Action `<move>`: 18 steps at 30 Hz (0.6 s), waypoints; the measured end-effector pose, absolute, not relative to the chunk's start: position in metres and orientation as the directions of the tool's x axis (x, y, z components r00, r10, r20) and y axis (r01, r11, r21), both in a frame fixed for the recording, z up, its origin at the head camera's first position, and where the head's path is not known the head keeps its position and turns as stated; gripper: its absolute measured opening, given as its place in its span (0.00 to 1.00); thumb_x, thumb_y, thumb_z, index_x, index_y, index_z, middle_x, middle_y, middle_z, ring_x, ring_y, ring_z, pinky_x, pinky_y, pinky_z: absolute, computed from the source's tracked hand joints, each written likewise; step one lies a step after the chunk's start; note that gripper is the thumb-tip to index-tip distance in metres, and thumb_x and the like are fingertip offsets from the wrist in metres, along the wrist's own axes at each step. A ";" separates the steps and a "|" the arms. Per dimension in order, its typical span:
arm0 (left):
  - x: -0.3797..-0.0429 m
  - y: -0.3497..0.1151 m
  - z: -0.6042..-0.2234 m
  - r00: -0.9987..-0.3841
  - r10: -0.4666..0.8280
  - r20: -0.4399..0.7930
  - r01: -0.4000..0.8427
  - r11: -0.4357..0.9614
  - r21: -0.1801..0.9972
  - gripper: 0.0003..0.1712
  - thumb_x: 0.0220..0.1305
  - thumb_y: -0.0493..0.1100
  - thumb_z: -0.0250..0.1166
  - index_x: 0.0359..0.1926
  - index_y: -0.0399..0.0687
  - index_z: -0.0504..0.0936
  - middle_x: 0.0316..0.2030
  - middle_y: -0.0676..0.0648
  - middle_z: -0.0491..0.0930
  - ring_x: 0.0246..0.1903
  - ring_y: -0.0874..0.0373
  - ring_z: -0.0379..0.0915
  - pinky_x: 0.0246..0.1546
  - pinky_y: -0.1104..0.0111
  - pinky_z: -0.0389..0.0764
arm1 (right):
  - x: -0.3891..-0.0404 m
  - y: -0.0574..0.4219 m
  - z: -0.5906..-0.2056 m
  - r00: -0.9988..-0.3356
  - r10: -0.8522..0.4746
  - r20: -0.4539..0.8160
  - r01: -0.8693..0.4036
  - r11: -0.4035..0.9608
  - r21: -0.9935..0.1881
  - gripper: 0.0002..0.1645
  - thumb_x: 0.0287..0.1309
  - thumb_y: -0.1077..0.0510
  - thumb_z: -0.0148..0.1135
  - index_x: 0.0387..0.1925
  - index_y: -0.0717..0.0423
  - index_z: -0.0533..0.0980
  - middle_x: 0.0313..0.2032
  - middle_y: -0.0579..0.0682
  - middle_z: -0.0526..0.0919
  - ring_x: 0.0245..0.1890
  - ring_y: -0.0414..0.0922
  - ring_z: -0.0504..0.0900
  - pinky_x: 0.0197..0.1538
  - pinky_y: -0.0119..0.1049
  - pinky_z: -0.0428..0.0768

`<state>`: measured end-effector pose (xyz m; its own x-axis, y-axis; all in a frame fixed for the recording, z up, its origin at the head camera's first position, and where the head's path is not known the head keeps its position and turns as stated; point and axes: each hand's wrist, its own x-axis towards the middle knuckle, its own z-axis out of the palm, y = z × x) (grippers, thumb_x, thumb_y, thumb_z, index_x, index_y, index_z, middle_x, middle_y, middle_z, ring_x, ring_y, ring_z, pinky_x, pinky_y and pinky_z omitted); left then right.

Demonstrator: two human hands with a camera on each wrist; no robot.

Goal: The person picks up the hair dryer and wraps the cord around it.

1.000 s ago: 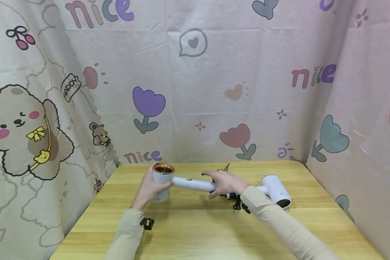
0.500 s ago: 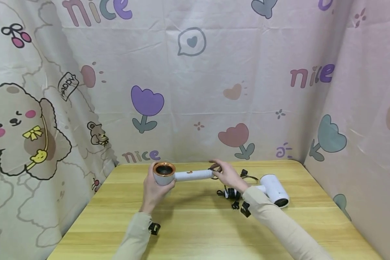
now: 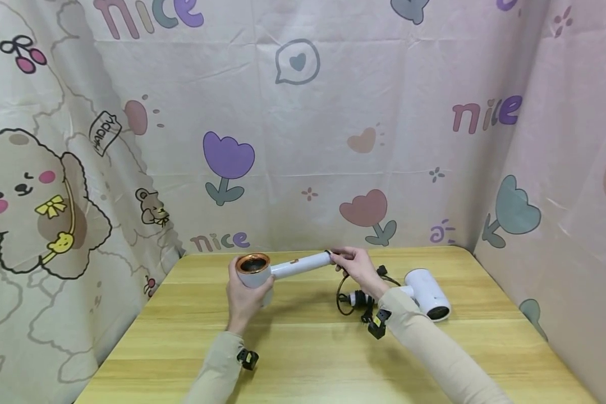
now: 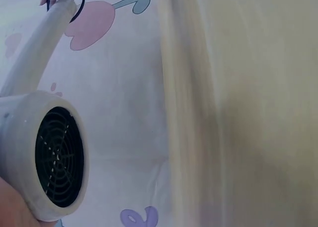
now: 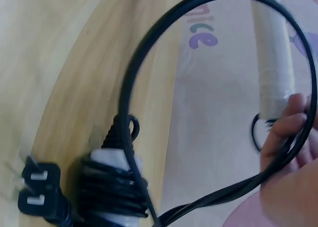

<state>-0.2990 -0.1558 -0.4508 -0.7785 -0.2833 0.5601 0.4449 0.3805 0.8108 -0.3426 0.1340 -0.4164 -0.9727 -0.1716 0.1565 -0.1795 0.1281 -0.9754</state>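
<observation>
My left hand [image 3: 244, 303] grips the barrel of a white hair dryer [image 3: 300, 265] with a copper-coloured rim, held above the table. The dryer's dark grille [image 4: 59, 157] faces the left wrist camera. Its handle slants up to the right. At the handle's end, my right hand [image 3: 358, 266] pinches the black power cord [image 5: 130, 68], which hangs in a large loop. In the right wrist view, curled fingers [image 5: 283, 130] sit just below the handle tip. A second white hair dryer [image 3: 426, 294] lies on the table to the right, black cord wound round its handle.
A black plug [image 5: 39, 189] lies beside the wound cord on the wooden table [image 3: 303, 348]. Printed curtains [image 3: 303, 140] stand close behind the table and along both sides. A small black camera sits on each wrist.
The handle end has swung upward, tilting the held dryer. My right hand has risen from the handle's end and now pinches the cord, whose loop has come into view. The second dryer stays put.
</observation>
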 end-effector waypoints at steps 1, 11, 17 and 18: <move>-0.299 -0.155 -0.451 -0.777 -0.294 0.557 0.442 0.376 0.815 0.49 0.41 0.40 0.80 0.64 0.47 0.65 0.47 0.40 0.80 0.40 0.46 0.79 0.38 0.56 0.80 | -0.342 0.134 -0.417 -0.969 -0.177 0.172 -0.197 0.135 -0.971 0.21 0.66 0.56 0.62 0.57 0.61 0.78 0.39 0.56 0.88 0.28 0.41 0.82 0.26 0.27 0.74; -0.299 -0.155 -0.451 -0.857 -0.315 0.408 0.354 0.216 0.910 0.50 0.45 0.40 0.79 0.67 0.47 0.61 0.53 0.40 0.73 0.45 0.48 0.73 0.43 0.61 0.78 | -0.343 0.137 -0.415 -0.948 -0.309 -0.073 0.102 -0.079 -0.992 0.25 0.66 0.54 0.62 0.56 0.61 0.63 0.29 0.43 0.82 0.22 0.35 0.70 0.23 0.26 0.66; -0.301 -0.160 -0.449 -0.899 -0.303 0.316 0.287 0.137 0.948 0.49 0.48 0.39 0.78 0.68 0.44 0.60 0.53 0.40 0.72 0.43 0.54 0.72 0.40 0.68 0.79 | -0.344 0.142 -0.415 -0.893 -0.449 -0.036 0.060 -0.040 -0.997 0.20 0.70 0.53 0.57 0.56 0.56 0.64 0.27 0.43 0.74 0.22 0.37 0.64 0.26 0.28 0.61; -0.302 -0.161 -0.449 -0.905 -0.303 0.298 0.270 0.132 0.954 0.49 0.48 0.40 0.77 0.68 0.44 0.60 0.53 0.39 0.72 0.42 0.55 0.72 0.40 0.69 0.79 | -0.344 0.143 -0.416 -0.885 -0.465 -0.027 0.050 -0.037 -0.998 0.18 0.70 0.52 0.56 0.54 0.56 0.65 0.27 0.43 0.73 0.22 0.38 0.64 0.27 0.29 0.61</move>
<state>-0.3016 -0.1609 -0.4488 -0.9051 -0.3029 0.2983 0.2700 0.1323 0.9537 -0.3440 0.1425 -0.4155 -0.8849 -0.4650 -0.0273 0.0505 -0.0374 -0.9980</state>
